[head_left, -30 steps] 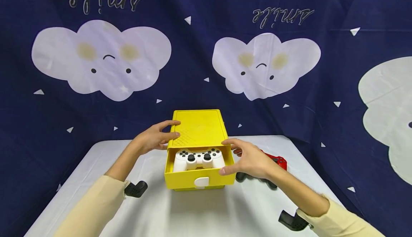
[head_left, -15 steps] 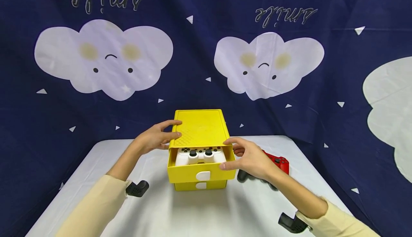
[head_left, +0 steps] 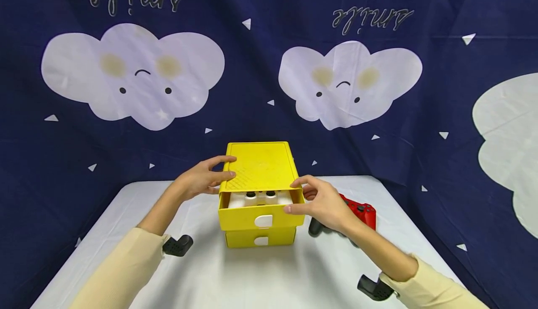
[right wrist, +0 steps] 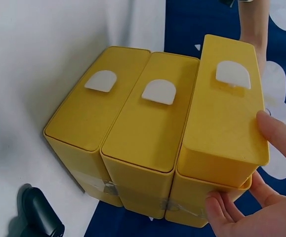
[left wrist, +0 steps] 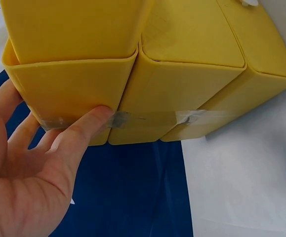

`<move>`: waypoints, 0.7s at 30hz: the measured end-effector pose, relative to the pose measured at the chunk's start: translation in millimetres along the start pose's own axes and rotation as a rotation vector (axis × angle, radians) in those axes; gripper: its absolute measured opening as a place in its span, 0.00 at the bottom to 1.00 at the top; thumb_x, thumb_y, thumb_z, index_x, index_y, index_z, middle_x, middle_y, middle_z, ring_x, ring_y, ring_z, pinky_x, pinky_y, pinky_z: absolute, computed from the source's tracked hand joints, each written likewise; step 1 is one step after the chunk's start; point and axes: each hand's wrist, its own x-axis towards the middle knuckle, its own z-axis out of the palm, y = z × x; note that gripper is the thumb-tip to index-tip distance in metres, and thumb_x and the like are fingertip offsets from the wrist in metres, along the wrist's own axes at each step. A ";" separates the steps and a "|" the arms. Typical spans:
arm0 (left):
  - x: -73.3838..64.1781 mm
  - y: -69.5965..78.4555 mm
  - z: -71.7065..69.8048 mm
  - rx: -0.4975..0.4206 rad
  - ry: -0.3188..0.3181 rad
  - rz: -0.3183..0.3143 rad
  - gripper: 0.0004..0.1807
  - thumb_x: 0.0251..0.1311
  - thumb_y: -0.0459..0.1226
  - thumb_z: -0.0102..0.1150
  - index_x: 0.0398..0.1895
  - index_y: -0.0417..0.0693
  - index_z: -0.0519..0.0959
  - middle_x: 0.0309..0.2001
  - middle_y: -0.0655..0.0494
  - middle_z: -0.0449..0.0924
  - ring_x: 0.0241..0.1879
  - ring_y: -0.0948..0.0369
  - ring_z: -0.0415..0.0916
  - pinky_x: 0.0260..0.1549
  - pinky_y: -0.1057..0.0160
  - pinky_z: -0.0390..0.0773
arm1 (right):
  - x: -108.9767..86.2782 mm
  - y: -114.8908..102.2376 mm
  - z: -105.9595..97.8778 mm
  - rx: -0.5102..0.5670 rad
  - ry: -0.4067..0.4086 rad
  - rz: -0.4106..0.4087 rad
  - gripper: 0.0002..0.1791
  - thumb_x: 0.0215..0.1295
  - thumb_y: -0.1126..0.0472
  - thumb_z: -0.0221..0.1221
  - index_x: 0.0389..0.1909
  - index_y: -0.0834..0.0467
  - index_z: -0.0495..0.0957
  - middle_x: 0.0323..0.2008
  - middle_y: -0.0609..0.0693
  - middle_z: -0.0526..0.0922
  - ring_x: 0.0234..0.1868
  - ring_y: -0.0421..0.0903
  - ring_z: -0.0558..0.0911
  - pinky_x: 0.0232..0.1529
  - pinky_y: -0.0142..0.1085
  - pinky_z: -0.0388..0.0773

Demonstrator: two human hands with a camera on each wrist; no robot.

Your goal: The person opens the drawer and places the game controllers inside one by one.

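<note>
A yellow drawer unit (head_left: 260, 164) stands on the table, its top drawer (head_left: 241, 219) pulled partly out. Inside that drawer lies a white game controller (head_left: 237, 200), its rear part hidden under the unit's top. My left hand (head_left: 199, 178) rests on the unit's left side, two fingertips on the top; the left wrist view shows a finger against the taped side wall. My right hand (head_left: 325, 204) is at the opposite front corner, thumb pressing the drawer's front, other fingers touching the unit's top and side. Two lower drawers, both pushed in, appear in the right wrist view.
A red game controller (head_left: 368, 213) and a black one (head_left: 316, 227) lie right of the unit, partly behind my right hand and forearm. White cloth covers the table (head_left: 260, 281). A dark blue cloud-print curtain (head_left: 248, 89) hangs behind.
The top drawer has slid further into the unit, hiding more of the white controller. My right hand has moved slightly inward and away from me with it; the left hand stays put.
</note>
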 end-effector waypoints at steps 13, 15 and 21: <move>-1.8 -0.5 -0.5 -0.009 -0.017 0.010 0.38 0.69 0.48 0.62 0.79 0.63 0.59 0.79 0.43 0.55 0.76 0.35 0.54 0.67 0.40 0.71 | 3.9 3.3 6.5 0.047 0.055 -0.036 0.25 0.50 0.47 0.78 0.47 0.49 0.80 0.42 0.53 0.85 0.39 0.49 0.81 0.39 0.39 0.82; -1.8 -0.3 -0.4 -0.010 -0.018 0.010 0.38 0.69 0.48 0.62 0.79 0.63 0.59 0.79 0.43 0.55 0.76 0.35 0.54 0.67 0.40 0.71 | 5.4 4.2 7.3 0.052 0.063 -0.046 0.25 0.50 0.48 0.78 0.46 0.50 0.79 0.40 0.53 0.84 0.37 0.49 0.81 0.37 0.39 0.82; -1.8 -0.2 0.1 0.006 -0.010 0.009 0.37 0.69 0.49 0.62 0.79 0.64 0.59 0.79 0.44 0.54 0.76 0.34 0.54 0.67 0.40 0.70 | 9.3 6.0 10.8 0.054 0.101 -0.072 0.23 0.51 0.50 0.78 0.43 0.51 0.79 0.37 0.53 0.81 0.36 0.50 0.79 0.35 0.39 0.82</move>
